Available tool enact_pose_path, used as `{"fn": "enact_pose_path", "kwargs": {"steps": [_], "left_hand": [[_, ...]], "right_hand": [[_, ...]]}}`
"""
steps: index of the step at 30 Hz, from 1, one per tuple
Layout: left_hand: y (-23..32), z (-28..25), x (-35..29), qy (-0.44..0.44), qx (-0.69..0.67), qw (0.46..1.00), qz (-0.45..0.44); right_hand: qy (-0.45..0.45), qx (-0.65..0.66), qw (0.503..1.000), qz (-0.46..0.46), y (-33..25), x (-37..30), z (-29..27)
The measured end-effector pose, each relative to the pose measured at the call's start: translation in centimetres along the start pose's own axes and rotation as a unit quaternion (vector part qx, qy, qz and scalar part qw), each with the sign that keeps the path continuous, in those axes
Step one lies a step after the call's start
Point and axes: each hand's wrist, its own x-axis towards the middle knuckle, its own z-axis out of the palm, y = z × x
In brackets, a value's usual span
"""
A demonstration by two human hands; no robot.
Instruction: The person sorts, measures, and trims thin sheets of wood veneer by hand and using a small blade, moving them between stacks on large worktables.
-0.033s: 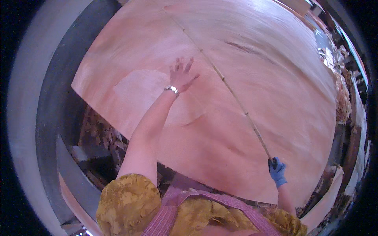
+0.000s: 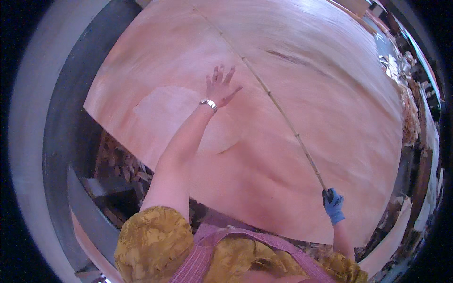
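Note:
A large sheet of pinkish-brown wood veneer [image 2: 330, 108] with streaky grain spreads out in front of me. My bare left hand [image 2: 220, 90], with a metal watch at the wrist, has its fingers spread over the sheet; whether the palm touches it I cannot tell. Under that forearm lies a paler, rounded patch [image 2: 163, 113] on the veneer. In a blue glove with dark fingers, my right hand [image 2: 333, 206] is closed round the near end of a long, thin bamboo stick [image 2: 283, 112]. The stick slants across the sheet to the far left, where its tip fades out.
Broken veneer scraps [image 2: 125, 158] lie below the sheet's left edge. More shreds and scraps [image 2: 410, 120] are heaped along the right side. A dark grey panel or wall [image 2: 66, 118] curves up at the left. Toward the far right corner sits a brown block [image 2: 354, 6].
My left hand has shifted very slightly up and to the right. The stick and my right hand have barely moved.

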Motion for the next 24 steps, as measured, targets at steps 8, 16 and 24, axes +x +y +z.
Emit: {"fn": "enact_pose_path", "kwargs": {"steps": [8, 16, 24], "left_hand": [[5.8, 4.3, 19.7, 0.003, -0.056, 0.995, 0.084], [5.2, 11.1, 27.9, 0.008, -0.004, 0.992, 0.123], [5.6, 12.7, 28.7, 0.088, -0.051, 0.987, 0.123]], "right_hand": [[-0.116, -0.016, 0.989, 0.091, -2.0, -3.2, 2.0], [-0.224, 0.128, 0.946, 0.197, -4.1, -2.2, 5.3], [-0.189, 0.018, 0.971, 0.148, -3.7, -1.7, 7.6]]}}
